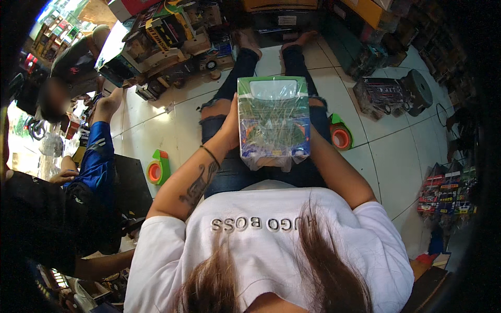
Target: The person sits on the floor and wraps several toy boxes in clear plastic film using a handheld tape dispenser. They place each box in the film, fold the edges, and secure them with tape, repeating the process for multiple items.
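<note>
Between both palms, over my lap, I hold a boxy toy truck (274, 122) wrapped in clear plastic. It has a green top with a pale windscreen-like panel and blue and orange patterns lower down. My left hand (230, 125) presses against its left side, partly hidden behind it. On the right side, my right hand (314, 140) grips it too, with the fingers mostly out of sight. A green tape dispenser (342, 134) with a red-orange roll lies on the floor beside my right leg. Another green tape dispenser (158, 168) lies left of my left forearm.
Toy trucks (167, 36) crowd a spot at the far left. On the right floor sit a plastic-wrapped toy (383, 96) and a dark round object (417, 93). Several packaged toys (446, 195) stand further right. Another person in blue shorts (96, 167) sits at my left.
</note>
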Action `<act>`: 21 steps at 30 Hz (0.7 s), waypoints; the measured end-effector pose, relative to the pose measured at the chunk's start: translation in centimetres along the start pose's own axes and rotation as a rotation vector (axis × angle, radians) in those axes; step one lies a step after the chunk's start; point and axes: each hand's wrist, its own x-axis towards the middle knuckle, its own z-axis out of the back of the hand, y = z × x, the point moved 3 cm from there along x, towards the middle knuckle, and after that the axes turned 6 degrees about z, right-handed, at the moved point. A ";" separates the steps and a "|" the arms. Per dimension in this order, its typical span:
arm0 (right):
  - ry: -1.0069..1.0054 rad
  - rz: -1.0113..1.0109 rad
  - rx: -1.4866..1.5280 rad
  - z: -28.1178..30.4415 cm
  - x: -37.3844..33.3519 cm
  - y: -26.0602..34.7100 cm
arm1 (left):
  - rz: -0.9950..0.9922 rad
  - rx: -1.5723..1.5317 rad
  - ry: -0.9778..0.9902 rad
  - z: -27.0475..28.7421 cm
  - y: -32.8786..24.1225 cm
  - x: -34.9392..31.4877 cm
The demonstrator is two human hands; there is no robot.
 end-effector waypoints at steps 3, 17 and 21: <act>-0.117 -0.125 -0.065 1.9 1.2 -0.4 | 0.068 -0.045 -0.008 1.3 1.2 2.0; 0.436 0.435 -1.057 -9.6 8.1 7.6 | -1.532 2.015 -0.797 -4.4 5.7 0.4; 0.506 0.504 -1.315 -8.6 11.5 2.3 | -0.781 1.722 -0.249 -4.7 9.6 -0.4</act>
